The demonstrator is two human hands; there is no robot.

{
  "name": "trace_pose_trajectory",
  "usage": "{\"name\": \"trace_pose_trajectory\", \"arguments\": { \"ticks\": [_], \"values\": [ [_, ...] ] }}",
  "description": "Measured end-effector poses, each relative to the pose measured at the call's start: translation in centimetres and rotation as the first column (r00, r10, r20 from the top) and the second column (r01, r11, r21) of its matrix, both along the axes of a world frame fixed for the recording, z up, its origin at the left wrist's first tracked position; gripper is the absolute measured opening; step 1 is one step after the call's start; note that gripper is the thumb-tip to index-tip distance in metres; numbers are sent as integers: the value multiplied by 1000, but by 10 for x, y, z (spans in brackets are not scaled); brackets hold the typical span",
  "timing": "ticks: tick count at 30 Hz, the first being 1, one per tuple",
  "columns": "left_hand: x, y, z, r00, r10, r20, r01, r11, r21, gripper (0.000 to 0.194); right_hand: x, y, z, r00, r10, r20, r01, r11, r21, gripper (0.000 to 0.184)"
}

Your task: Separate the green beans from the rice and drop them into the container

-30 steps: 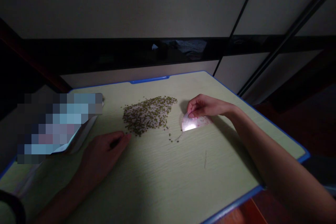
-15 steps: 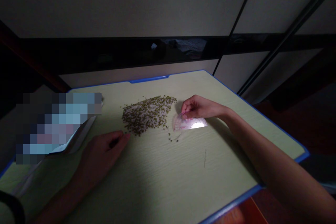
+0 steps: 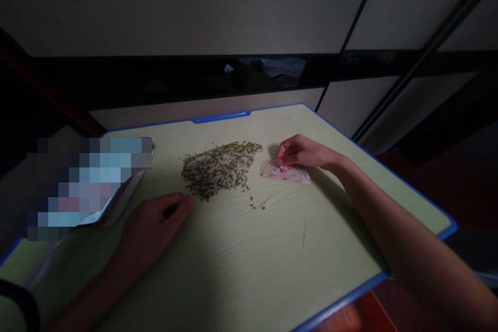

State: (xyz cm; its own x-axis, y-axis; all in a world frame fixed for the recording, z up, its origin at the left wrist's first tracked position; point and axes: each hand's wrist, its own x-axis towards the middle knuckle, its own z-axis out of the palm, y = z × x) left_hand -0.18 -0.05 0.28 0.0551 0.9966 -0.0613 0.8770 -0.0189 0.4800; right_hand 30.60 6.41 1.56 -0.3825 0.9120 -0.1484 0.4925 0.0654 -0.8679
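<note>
My right hand (image 3: 301, 151) pinches the upper edge of a clear protractor (image 3: 286, 173) with pink markings, its straight side toward me. To its left spreads a pile of small green beans mixed with white grains (image 3: 220, 168), likely mung beans and rice. My left hand (image 3: 159, 218) rests on the table at the near left of the pile. Its thumb and fingers are drawn together, with the thumb tip close to the pile's edge; whether anything is between them is hidden.
The pale table (image 3: 249, 270) has a blue rim and a blue handle (image 3: 221, 118) at its far edge. A blurred-out bright device (image 3: 97, 181) lies at the left. Several stray beans (image 3: 257, 206) sit in front of the pile. Cabinet doors (image 3: 175, 5) rise behind the table.
My right hand has moved slightly right and away from me with the protractor, which has lost its bright glare. My left hand and the pile look nearly the same.
</note>
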Motion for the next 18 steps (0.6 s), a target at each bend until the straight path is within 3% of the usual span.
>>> {"name": "trace_pose_trajectory", "arguments": {
  "ticks": [5, 18],
  "values": [
    [-1, 1, -2, 1000, -5, 3, 5, 1000, 12, 42, 3, -2, 2, 995, 88, -47, -90, 995, -50, 18],
    [-1, -1, -2, 1000, -1, 5, 1, 1000, 21, 43, -25, -12, 0, 937, 327, -127, -317, 944, 90, 9]
  ]
}}
